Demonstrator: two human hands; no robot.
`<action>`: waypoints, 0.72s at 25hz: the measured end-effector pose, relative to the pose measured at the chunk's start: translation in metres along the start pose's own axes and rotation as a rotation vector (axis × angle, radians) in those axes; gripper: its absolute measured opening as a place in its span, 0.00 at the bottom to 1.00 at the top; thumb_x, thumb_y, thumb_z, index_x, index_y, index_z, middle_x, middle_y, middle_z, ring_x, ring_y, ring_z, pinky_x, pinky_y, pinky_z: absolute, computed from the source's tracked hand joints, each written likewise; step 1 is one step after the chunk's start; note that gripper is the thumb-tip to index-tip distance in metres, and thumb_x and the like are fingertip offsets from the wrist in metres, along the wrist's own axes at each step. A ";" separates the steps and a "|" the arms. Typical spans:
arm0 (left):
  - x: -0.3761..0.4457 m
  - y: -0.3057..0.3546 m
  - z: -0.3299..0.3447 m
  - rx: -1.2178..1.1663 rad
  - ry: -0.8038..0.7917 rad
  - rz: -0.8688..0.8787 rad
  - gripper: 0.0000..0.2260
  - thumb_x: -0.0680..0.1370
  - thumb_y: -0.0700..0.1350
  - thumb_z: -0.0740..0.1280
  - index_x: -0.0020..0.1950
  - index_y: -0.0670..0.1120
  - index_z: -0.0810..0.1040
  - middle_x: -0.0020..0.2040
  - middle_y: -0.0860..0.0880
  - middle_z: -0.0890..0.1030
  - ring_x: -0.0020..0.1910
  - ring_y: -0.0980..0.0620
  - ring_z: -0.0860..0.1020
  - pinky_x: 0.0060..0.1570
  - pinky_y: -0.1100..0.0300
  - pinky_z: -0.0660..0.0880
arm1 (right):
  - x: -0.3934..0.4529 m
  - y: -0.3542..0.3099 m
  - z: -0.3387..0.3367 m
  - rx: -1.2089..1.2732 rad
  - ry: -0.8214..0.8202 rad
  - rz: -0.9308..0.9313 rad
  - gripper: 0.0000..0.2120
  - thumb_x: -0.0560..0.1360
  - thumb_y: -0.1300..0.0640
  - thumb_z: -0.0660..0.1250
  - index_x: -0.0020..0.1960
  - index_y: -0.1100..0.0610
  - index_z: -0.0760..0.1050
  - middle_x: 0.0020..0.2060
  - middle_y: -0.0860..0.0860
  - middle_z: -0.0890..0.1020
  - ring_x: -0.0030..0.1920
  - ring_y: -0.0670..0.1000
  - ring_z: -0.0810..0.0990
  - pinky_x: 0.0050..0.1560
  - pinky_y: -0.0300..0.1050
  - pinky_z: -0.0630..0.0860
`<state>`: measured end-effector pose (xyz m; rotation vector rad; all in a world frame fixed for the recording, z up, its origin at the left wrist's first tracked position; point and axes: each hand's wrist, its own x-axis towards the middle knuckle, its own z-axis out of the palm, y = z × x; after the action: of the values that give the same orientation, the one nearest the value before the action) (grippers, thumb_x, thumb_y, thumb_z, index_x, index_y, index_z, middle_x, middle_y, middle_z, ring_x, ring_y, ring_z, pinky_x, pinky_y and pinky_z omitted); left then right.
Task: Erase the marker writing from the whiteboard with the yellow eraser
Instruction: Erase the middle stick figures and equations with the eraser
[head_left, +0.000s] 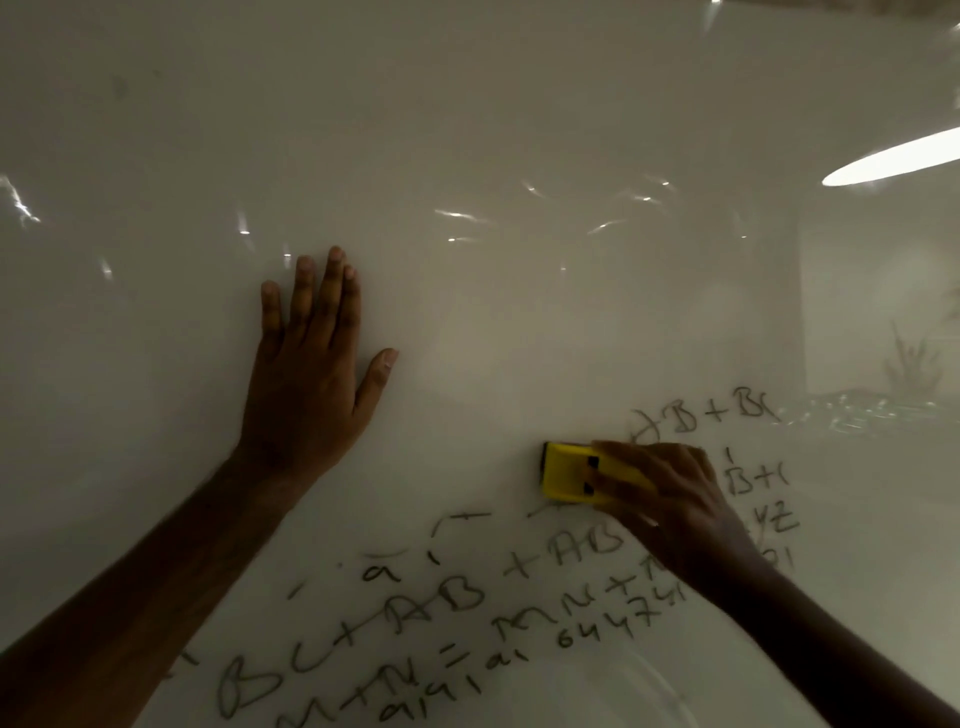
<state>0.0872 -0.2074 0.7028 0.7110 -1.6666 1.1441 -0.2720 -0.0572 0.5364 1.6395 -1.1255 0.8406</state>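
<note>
One yellow eraser (571, 472) under right hand (670, 499)

A glossy whiteboard (519, 130) bears marker writing (415, 613) and a yellow eraser (569, 473).

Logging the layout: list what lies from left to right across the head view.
left hand flat on the whiteboard → yellow eraser → right hand gripping it → remaining marker writing → bright light reflection
</note>
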 end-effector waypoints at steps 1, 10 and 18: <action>0.000 0.001 0.000 -0.001 -0.003 0.000 0.36 0.88 0.61 0.51 0.88 0.37 0.52 0.89 0.37 0.52 0.88 0.34 0.50 0.86 0.39 0.40 | -0.001 0.012 -0.005 0.000 0.010 0.058 0.19 0.82 0.46 0.66 0.72 0.43 0.76 0.76 0.48 0.74 0.63 0.58 0.78 0.60 0.58 0.74; 0.006 0.018 0.003 -0.044 -0.022 0.008 0.40 0.87 0.64 0.50 0.88 0.35 0.49 0.89 0.36 0.48 0.88 0.33 0.47 0.86 0.42 0.37 | 0.032 0.013 -0.005 0.095 0.157 0.298 0.17 0.81 0.49 0.70 0.69 0.47 0.81 0.74 0.50 0.76 0.59 0.58 0.75 0.56 0.59 0.76; 0.007 0.023 0.003 -0.033 -0.028 0.036 0.40 0.87 0.62 0.52 0.87 0.34 0.51 0.88 0.35 0.50 0.88 0.33 0.50 0.86 0.41 0.40 | -0.023 0.059 -0.021 0.092 0.139 0.452 0.18 0.81 0.45 0.69 0.69 0.46 0.80 0.73 0.51 0.77 0.65 0.57 0.74 0.58 0.67 0.77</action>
<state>0.0634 -0.2006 0.7008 0.6813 -1.7239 1.1346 -0.3353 -0.0389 0.5411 1.3910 -1.3984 1.2910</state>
